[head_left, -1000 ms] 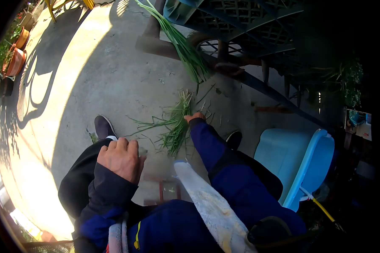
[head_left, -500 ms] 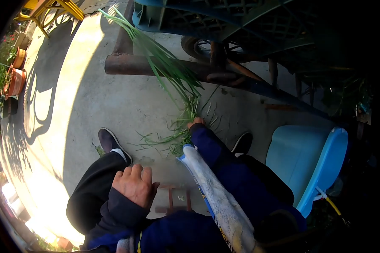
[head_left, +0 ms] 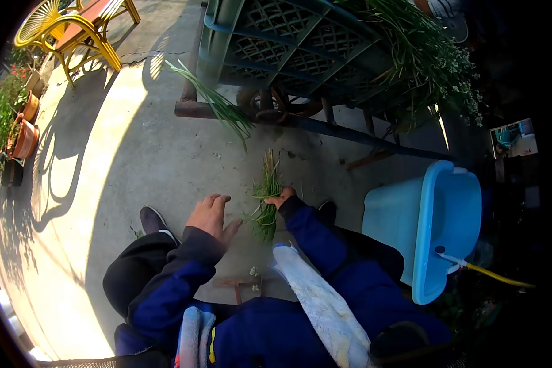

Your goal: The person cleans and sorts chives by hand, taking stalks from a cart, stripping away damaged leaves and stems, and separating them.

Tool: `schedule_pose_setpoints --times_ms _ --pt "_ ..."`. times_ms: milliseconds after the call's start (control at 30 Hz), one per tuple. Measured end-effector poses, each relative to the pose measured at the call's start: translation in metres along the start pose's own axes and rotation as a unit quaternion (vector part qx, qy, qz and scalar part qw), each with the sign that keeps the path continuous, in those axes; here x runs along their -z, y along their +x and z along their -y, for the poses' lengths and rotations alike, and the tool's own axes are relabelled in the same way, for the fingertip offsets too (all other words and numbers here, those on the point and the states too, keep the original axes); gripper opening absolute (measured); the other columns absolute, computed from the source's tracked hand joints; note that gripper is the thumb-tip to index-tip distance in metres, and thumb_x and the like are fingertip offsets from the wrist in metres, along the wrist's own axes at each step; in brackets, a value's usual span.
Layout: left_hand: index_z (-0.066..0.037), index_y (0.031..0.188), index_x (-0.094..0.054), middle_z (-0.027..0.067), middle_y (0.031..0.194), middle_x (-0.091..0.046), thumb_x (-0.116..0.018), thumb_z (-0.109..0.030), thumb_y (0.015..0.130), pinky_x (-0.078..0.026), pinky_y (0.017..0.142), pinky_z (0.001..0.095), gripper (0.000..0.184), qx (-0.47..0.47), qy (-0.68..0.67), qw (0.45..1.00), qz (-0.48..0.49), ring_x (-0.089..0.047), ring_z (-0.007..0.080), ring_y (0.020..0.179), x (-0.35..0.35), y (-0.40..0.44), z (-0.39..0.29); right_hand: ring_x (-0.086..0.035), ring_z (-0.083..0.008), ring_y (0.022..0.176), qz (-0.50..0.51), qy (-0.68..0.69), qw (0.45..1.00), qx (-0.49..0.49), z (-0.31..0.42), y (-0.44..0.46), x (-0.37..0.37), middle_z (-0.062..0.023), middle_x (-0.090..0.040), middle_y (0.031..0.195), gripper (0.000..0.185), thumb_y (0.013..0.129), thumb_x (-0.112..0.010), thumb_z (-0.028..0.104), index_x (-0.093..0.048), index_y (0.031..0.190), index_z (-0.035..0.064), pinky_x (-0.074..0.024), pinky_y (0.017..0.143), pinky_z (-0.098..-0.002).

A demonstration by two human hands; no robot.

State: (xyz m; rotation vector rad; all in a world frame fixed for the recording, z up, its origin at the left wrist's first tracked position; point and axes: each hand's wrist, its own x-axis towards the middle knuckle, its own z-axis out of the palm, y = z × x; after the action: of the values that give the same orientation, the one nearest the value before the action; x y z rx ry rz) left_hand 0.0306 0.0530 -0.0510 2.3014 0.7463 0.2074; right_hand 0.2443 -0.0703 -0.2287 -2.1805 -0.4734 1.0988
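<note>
My right hand (head_left: pixel 281 199) is closed around a loose bunch of green stalks and leaf scraps (head_left: pixel 266 214), with pale cut ends pointing away from me. To its left, my left hand (head_left: pixel 211 218) holds nothing, its thumb and fingers apart and reaching toward the bunch. Farther off, long green leafy stalks (head_left: pixel 218 104) lie across the concrete floor and a rusty metal bar (head_left: pixel 193 109). A long whitish towel (head_left: pixel 316 291) hangs down in front of my body.
A dark green plastic crate (head_left: pixel 276 43) stands on a wheeled frame, with leafy white-flowered greens (head_left: pixel 435 67) beside it. To my right is a light blue tub (head_left: pixel 426 227) with a yellow hose (head_left: pixel 497 276). Yellow chair (head_left: pixel 80 37) and flowerpots (head_left: pixel 24 138) stand left.
My right hand now has the scrap bunch apart from the long stalks, which stay on the floor. My left hand has uncurled and moved toward the bunch. The camera view has shifted.
</note>
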Motion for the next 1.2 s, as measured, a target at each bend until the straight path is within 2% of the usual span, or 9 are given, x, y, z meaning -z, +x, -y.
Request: schedule_pose_setpoints --times_ms 200,267,333,533,633,800,967,1033,1200 --pt "0.000 0.122 -0.033 0.0175 0.118 -0.045 -0.076 -0.035 0.059 -0.031 0.094 0.0383 0.084 -0.052 -0.205 0.975 -0.067 -0.043 0.0304 0.110 -0.044 0.012 0.004 -0.059 -0.0140 0.070 0.227 0.249 0.937 0.088 0.025 -0.053 0.032 -0.0045 -0.063 0.079 0.025 0.067 -0.068 0.000 -0.061 0.091 -0.0007 -0.0467 0.064 -0.0266" --pt "0.000 0.126 -0.025 0.0175 0.119 -0.043 -0.076 -0.027 0.061 -0.032 0.095 0.0358 0.087 -0.096 -0.397 0.912 -0.022 -0.041 0.0270 0.112 -0.048 0.014 -0.015 -0.059 -0.0140 0.077 0.184 0.144 0.930 0.283 0.099 -0.133 0.048 -0.0040 -0.063 0.085 0.030 0.069 -0.067 0.002 -0.059 0.098 0.0014 -0.0462 0.069 -0.0250" --pt "-0.003 0.132 -0.013 0.0165 0.123 -0.040 -0.072 -0.021 0.069 -0.035 0.094 0.0347 0.089 -0.081 -0.558 0.817 0.124 -0.043 0.0235 0.111 -0.042 0.014 -0.030 -0.057 -0.0107 0.080 0.240 0.177 0.905 0.304 0.114 -0.151 0.052 -0.0041 -0.062 0.088 0.025 0.074 -0.062 0.001 -0.059 0.099 0.0003 -0.0462 0.070 -0.0237" --pt "0.000 0.125 -0.028 0.0205 0.116 -0.046 -0.060 -0.019 0.079 -0.038 0.092 0.0412 0.059 0.008 -0.742 0.654 0.148 -0.046 0.0299 0.109 -0.035 0.017 -0.040 -0.060 -0.0266 0.082 0.076 -0.085 0.863 0.491 0.149 -0.166 0.038 -0.0112 -0.062 0.085 0.026 0.071 -0.059 0.012 -0.058 0.096 0.0035 -0.0474 0.072 -0.0310" --pt "0.003 0.114 -0.043 0.0189 0.107 -0.053 -0.055 -0.016 0.082 -0.042 0.088 0.0415 0.039 0.045 -0.769 0.626 0.123 -0.052 0.0302 0.101 -0.038 0.022 -0.027 -0.059 -0.0252 0.086 0.077 -0.225 0.888 0.395 0.143 -0.158 0.039 -0.0108 -0.060 0.092 0.030 0.073 -0.058 0.012 -0.054 0.102 0.0025 -0.0462 0.075 -0.0320" --pt "0.004 0.106 -0.051 0.0166 0.103 -0.056 -0.055 -0.013 0.080 -0.047 0.082 0.0409 0.031 0.144 -0.804 0.566 0.112 -0.057 0.0277 0.092 -0.050 0.032 -0.003 -0.056 -0.0218 0.084 0.086 -0.083 0.833 0.540 0.138 -0.142 0.055 -0.0107 -0.057 0.094 0.028 0.077 -0.055 0.013 -0.051 0.103 0.0014 -0.0462 0.075 -0.0325" --pt "0.004 0.104 -0.052 0.0166 0.100 -0.058 -0.055 -0.011 0.080 -0.048 0.079 0.0403 0.029 0.154 -0.795 0.580 0.093 -0.058 0.0271 0.089 -0.053 0.031 -0.007 -0.056 -0.0191 0.081 0.169 0.100 0.875 0.442 0.111 -0.102 0.069 -0.0091 -0.057 0.092 0.024 0.081 -0.053 0.013 -0.051 0.102 0.0013 -0.0471 0.072 -0.0308" --pt "0.004 0.103 -0.054 0.0162 0.098 -0.058 -0.056 -0.009 0.079 -0.049 0.079 0.0396 0.027 0.143 -0.776 0.605 0.104 -0.059 0.0264 0.089 -0.057 0.036 -0.011 -0.056 -0.0188 0.083 -0.034 0.028 0.857 0.514 0.093 -0.081 0.057 -0.0097 -0.057 0.094 0.025 0.082 -0.052 0.013 -0.051 0.103 0.0010 -0.0470 0.072 -0.0300" --pt "0.003 0.096 -0.057 0.0127 0.095 -0.060 -0.059 -0.003 0.076 -0.048 0.075 0.0322 0.021 -0.004 -0.729 0.678 0.093 -0.059 0.0223 0.088 -0.093 0.039 -0.012 -0.052 -0.0189 0.095 -0.009 -0.145 0.859 0.491 0.085 -0.076 0.070 -0.0104 -0.051 0.107 0.031 0.086 -0.045 0.013 -0.044 0.115 0.0019 -0.0430 0.082 -0.0297"
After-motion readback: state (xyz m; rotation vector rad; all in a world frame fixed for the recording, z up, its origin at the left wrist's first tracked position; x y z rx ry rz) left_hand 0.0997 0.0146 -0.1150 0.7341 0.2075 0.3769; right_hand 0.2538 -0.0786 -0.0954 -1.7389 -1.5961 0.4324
